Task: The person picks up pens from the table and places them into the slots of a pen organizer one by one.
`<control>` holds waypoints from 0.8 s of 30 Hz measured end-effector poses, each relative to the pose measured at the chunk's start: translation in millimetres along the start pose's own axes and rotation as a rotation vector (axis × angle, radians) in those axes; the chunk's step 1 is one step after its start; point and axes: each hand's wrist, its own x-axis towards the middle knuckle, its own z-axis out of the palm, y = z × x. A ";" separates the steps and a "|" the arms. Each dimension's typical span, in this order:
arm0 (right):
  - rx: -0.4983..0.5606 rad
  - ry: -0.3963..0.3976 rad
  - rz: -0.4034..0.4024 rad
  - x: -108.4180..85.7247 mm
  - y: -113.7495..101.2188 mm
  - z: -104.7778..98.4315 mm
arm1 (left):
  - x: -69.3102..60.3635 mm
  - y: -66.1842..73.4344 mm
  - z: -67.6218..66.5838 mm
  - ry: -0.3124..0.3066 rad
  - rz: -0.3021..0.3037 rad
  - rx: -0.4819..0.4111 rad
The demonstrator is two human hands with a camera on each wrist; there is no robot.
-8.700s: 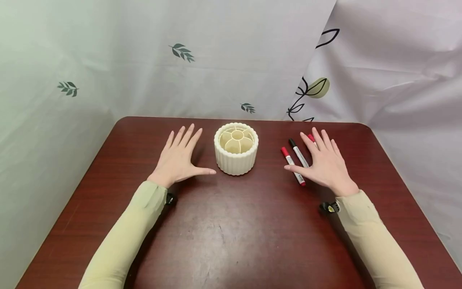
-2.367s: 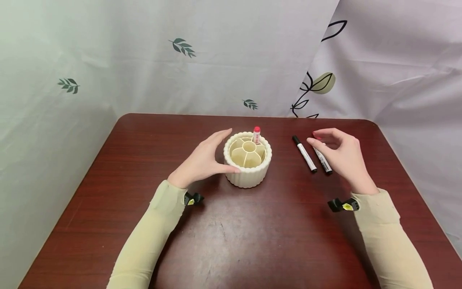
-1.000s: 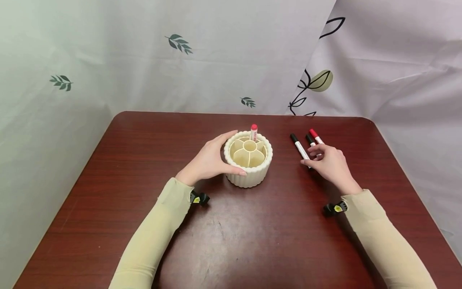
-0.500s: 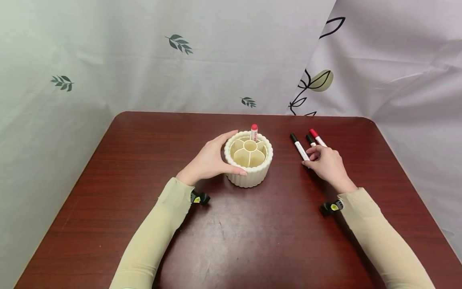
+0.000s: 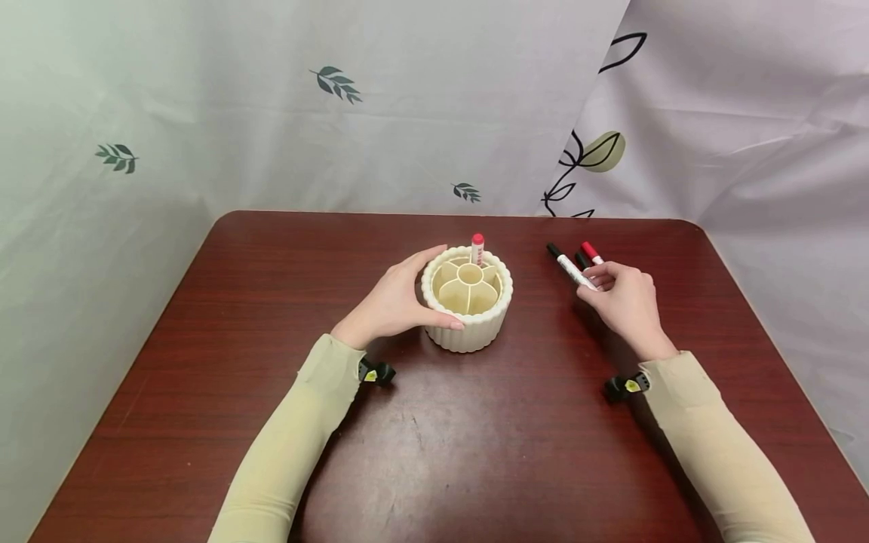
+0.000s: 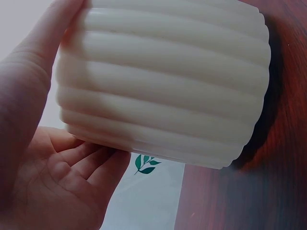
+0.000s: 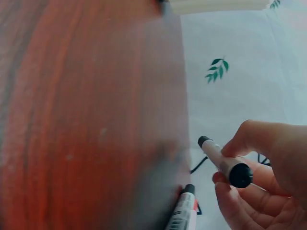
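My left hand point(image 5: 388, 303) grips the cream, ribbed pen holder point(image 5: 467, 333) from its left side, thumb in front and fingers behind. Petal-shaped compartments surround a round middle in the holder. A red-capped marker point(image 5: 477, 250) stands in a rear compartment. My right hand point(image 5: 627, 305) pinches a white marker with a black cap point(image 5: 572, 268) between thumb and fingers. In the right wrist view that marker point(image 7: 217, 157) is raised off the table. Below the hand lie a second black-capped marker point(image 5: 581, 260) and another red-capped marker point(image 5: 591, 253), both partly hidden by the fingers.
Everything stands on a dark red-brown wooden table point(image 5: 434, 452) with rounded far corners. A pale cloth with leaf prints point(image 5: 407, 136) hangs behind its far edge and along the sides. Each wrist wears a small black camera, such as the right one point(image 5: 626, 387).
A red-capped marker has gone from the table into the holder, which my left hand has taken hold of. Within the last half second my right hand has lifted the black-capped marker off the table.
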 end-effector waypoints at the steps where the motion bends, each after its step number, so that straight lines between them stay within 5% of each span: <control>1: 0.013 0.014 -0.002 -0.1 -1.2 -1.5 | 0.0 0.0 0.0 0.000 0.000 -0.002; 24: 0.233 0.238 -0.041 -3.1 -33.1 -36.2 | -0.8 -0.5 -0.7 -0.001 -0.010 -0.011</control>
